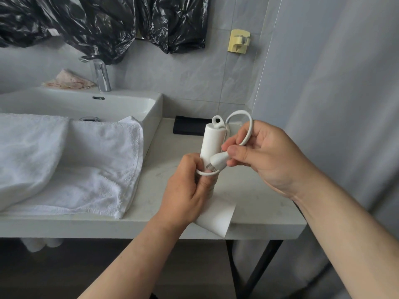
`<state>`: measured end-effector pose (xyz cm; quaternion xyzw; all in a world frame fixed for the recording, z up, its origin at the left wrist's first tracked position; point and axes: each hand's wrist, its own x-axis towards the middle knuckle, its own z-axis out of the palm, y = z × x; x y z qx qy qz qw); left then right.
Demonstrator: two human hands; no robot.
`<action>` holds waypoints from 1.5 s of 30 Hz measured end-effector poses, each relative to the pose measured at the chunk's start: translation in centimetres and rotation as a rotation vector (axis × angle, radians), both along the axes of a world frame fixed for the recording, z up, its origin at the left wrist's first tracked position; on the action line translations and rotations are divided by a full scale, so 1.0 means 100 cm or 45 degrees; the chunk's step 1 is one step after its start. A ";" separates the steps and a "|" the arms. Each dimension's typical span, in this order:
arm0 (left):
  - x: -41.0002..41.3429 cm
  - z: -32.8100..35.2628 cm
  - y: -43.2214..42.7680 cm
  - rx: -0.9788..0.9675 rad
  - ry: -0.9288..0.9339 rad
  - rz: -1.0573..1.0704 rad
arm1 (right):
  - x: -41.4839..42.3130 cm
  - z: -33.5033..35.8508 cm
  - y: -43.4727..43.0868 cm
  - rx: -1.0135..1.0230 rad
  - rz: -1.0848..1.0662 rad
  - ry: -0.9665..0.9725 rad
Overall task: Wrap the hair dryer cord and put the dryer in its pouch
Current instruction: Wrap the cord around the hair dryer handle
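- The hair dryer is white, with a hard, smooth handle. It may slip, so the best place to hold it is round the handle, as the left hand does.
- The left fingers are curled round the lower part of the handle. The handle's end sticks up above them, over the worktop.
- The cord is thin and bendy. One turn lies across the handle, touching the left fingers, and a loop arcs over the right fingers.
- The plug is the stiff bit. The right hand pinches it by its neck between thumb and first finger. The prongs point at the left fingers.
- Both arms reach forward, with the hands close together.
- A flat black pouch, likely the dryer's own, lies on the worktop beyond all the fingers, well apart from them.
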<state>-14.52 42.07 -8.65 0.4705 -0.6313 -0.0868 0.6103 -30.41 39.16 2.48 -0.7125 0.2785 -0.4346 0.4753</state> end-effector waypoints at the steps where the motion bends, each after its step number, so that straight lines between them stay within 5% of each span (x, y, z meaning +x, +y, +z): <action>1: 0.000 0.000 0.000 0.004 -0.007 -0.001 | 0.001 -0.001 0.001 -0.003 -0.024 -0.004; 5: 0.002 -0.002 0.000 -0.008 -0.036 -0.014 | 0.006 -0.004 0.000 -0.080 -0.102 0.033; 16: 0.003 -0.005 -0.005 -0.001 -0.003 -0.027 | 0.013 0.009 -0.003 -0.510 -0.217 0.758; 21: 0.002 -0.006 -0.004 -0.013 -0.018 -0.018 | 0.010 0.003 -0.003 -0.529 -0.176 0.768; 29: 0.002 -0.012 -0.007 -0.004 0.001 0.034 | 0.009 -0.009 -0.001 -0.247 -0.049 0.407; 45: 0.002 -0.010 -0.005 0.002 0.011 0.039 | 0.001 -0.015 0.005 -0.485 -0.247 0.610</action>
